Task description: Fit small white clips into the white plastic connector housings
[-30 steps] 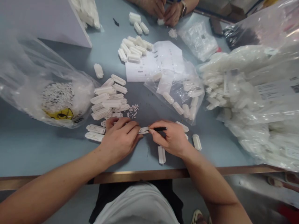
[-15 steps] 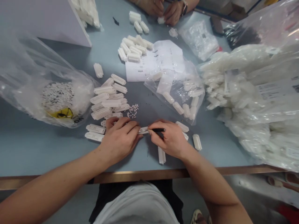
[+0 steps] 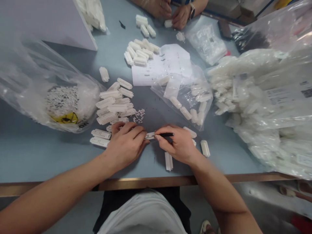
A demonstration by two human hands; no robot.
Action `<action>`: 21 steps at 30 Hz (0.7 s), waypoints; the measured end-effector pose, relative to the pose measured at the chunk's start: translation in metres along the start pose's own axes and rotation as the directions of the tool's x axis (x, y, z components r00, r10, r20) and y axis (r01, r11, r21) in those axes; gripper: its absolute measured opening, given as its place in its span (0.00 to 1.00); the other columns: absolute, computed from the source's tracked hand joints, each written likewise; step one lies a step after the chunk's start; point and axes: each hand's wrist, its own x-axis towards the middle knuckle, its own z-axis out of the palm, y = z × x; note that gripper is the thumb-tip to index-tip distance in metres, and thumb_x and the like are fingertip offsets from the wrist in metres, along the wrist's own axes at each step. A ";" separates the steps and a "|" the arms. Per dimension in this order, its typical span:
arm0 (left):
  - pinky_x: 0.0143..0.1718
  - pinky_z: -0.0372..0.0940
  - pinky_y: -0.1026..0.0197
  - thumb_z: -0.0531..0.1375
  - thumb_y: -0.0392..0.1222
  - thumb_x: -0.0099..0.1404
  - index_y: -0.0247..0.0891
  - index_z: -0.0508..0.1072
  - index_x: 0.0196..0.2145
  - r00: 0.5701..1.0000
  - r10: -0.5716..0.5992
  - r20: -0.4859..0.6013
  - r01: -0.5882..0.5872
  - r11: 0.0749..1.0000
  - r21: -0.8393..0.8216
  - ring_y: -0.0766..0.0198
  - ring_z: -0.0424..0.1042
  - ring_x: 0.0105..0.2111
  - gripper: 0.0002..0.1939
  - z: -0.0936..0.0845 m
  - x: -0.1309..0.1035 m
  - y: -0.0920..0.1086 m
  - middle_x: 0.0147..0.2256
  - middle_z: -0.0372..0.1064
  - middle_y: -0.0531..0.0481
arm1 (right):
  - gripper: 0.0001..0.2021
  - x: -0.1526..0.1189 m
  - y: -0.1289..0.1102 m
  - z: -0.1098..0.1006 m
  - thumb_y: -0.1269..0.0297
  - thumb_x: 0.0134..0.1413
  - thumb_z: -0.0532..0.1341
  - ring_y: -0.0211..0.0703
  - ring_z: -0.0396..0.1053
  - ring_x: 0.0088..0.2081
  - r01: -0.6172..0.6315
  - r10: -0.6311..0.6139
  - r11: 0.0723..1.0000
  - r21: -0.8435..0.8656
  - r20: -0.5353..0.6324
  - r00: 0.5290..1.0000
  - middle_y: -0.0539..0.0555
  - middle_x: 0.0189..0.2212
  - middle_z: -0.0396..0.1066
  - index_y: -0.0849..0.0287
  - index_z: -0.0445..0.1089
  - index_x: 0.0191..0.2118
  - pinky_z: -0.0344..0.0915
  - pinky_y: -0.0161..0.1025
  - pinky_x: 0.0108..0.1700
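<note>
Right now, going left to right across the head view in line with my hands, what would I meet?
Two white strips, your left hand, the perforated white part, your right hand, a lone white block, the bulky clear plastic bag.

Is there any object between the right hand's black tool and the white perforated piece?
Nothing visible stands between: the right hand holds the black tool with its tip at the exposed end of the white perforated piece. The left hand covers part of it, and the small white bits lie aside.
</note>
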 end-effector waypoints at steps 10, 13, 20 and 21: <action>0.48 0.59 0.44 0.57 0.45 0.72 0.38 0.76 0.41 1.000 0.011 -0.009 -0.011 1.000 0.017 0.49 0.71 0.46 0.10 0.000 0.000 0.000 0.42 0.78 0.45 | 0.06 0.001 -0.001 0.002 0.65 0.63 0.59 0.42 0.77 0.37 0.032 -0.032 0.999 -0.032 0.011 0.999 0.52 0.34 0.80 0.55 0.75 0.39 0.70 0.37 0.42; 0.47 0.59 0.44 0.57 0.45 0.72 0.38 0.76 0.41 1.000 0.013 -0.001 -0.013 1.000 0.024 0.49 0.70 0.46 0.11 0.000 0.000 0.000 0.42 0.78 0.46 | 0.06 0.002 -0.002 0.003 0.66 0.63 0.59 0.42 0.77 0.37 0.032 -0.031 0.998 -0.063 0.013 0.999 0.52 0.34 0.80 0.54 0.75 0.38 0.70 0.37 0.42; 0.47 0.60 0.45 0.57 0.45 0.72 0.37 0.76 0.41 1.000 0.019 -0.013 -0.018 1.000 0.016 0.50 0.70 0.45 0.11 0.001 0.000 0.000 0.41 0.77 0.47 | 0.07 0.001 -0.001 0.008 0.66 0.63 0.59 0.44 0.77 0.38 0.067 -0.067 0.991 -0.115 0.005 0.998 0.53 0.33 0.80 0.56 0.75 0.39 0.69 0.38 0.43; 0.47 0.60 0.45 0.57 0.45 0.72 0.37 0.76 0.41 1.000 0.019 -0.013 -0.018 1.000 0.013 0.50 0.70 0.45 0.11 0.001 0.000 0.000 0.41 0.77 0.47 | 0.07 0.001 -0.001 0.008 0.66 0.64 0.59 0.44 0.77 0.38 0.067 -0.067 0.990 -0.122 0.010 0.998 0.52 0.33 0.80 0.56 0.75 0.39 0.69 0.38 0.42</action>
